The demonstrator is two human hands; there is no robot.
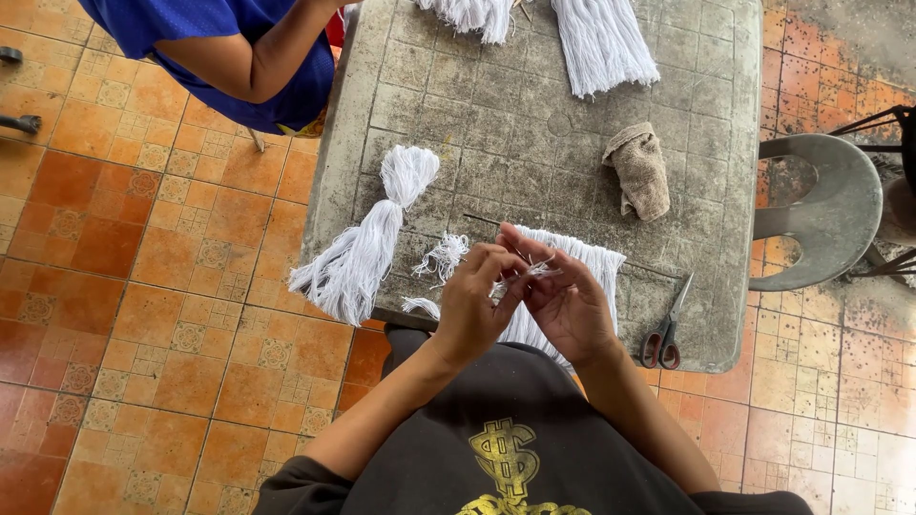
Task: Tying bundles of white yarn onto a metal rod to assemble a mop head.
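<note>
Both hands meet over the near edge of a worn grey stone table [534,124]. The left hand [474,305] is curled, its fingertips pinched on a few white cotton strands [534,272]; the right hand [565,303] is half closed with its fingers bent around the same strands, so the 2 hands hold them between them just above the table edge. The strands seem to belong to the flat fringe of white yarn [582,262] that hangs from a thin rod [487,220] and lies under the hands, though the join is hidden by the fingers.

Just left of the hands lie 2 small loose tufts of white thread [442,256]. Farther left a tied bundle of white yarn [367,238] rests on the table corner, its tail hanging over the edge. A pair of red-handled scissors [665,329] lies near the right hand, at the table's near right side. A crumpled beige cloth [641,170] sits well beyond. More white yarn [601,43] lies at the far edge.

A person in a blue shirt [229,48] stands at the far left corner. A grey plastic chair [825,210] stands right of the table, on an orange tiled floor [143,286].
</note>
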